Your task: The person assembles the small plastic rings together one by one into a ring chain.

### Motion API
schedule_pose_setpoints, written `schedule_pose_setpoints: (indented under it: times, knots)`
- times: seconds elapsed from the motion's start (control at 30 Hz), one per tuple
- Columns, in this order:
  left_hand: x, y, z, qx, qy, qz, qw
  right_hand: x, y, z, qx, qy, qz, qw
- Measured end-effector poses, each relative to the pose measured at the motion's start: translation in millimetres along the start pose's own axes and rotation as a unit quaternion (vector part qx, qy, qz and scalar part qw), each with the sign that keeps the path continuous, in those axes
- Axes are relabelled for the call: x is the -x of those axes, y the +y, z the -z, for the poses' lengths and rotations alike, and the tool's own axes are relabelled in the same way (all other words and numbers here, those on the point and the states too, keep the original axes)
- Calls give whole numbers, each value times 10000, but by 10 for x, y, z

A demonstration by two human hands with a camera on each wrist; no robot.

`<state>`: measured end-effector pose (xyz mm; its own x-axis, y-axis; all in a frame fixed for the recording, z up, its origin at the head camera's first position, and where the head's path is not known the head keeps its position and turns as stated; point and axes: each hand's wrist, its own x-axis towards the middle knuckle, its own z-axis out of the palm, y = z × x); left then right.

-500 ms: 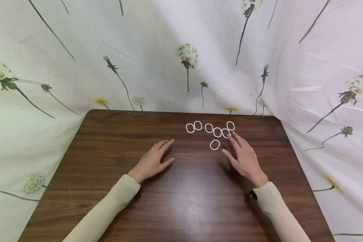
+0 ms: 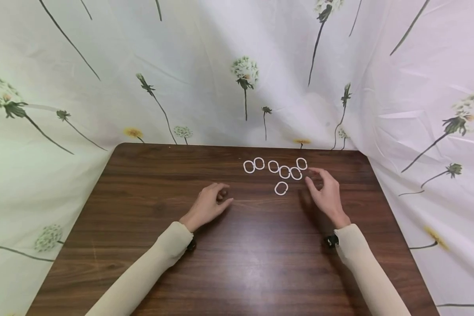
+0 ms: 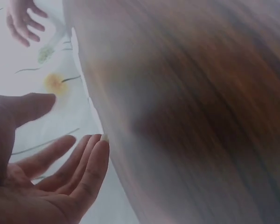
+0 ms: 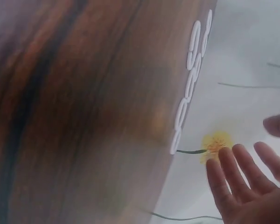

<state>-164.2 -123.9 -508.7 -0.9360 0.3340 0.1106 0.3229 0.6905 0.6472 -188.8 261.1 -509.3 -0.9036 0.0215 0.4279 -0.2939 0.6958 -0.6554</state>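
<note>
Several white oval rings lie near the table's far edge in the head view. Two rings (image 2: pixel 254 165) sit side by side on the left, and a chain-like row (image 2: pixel 284 172) lies to their right. One lone ring (image 2: pixel 281 188) is nearer the front. My right hand (image 2: pixel 327 193), fingers loosely bent and empty, hovers just right of the row. To the left of the rings my left hand (image 2: pixel 207 204) holds nothing, its fingers relaxed and curved. White rings (image 4: pixel 181 114) also show in the right wrist view, beside the right hand (image 4: pixel 252 186).
The dark wooden table (image 2: pixel 237 263) stretches beneath both arms. Behind it and at its sides hangs a white cloth (image 2: pixel 205 79) printed with dandelions. A dark band (image 2: pixel 332 240) is at the right wrist.
My right hand has shifted right, off the rings, and its fingers have drawn in. My left hand has moved slightly right with its fingers more bent. The rings look unmoved.
</note>
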Motion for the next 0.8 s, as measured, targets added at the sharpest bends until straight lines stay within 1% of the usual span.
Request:
schedule_pose_setpoints:
  times: [0.1,0.17,0.4,0.6,0.73,0.8]
  knots:
    - [-53,26,-45,144,41,77,9999,-61,70,0,-336,332,-220,9986]
    - [-77,56,-71,231,63,102,9997,-96,108,6,-447,398,-356,9976]
    - [-164,179,-172,538,0,212,9983,-223,245,-11,-698,97,-736,9948]
    - [-266,267,-245,717,-41,449,9964,-309,366,-82,-779,80,-1101,9908]
    - [-329,308,-299,731,-47,565,9957,-349,398,-117,-890,39,-1225,9885]
    - [-355,339,-331,774,-79,605,9951,-360,410,-126,-861,5,-1262,9883]
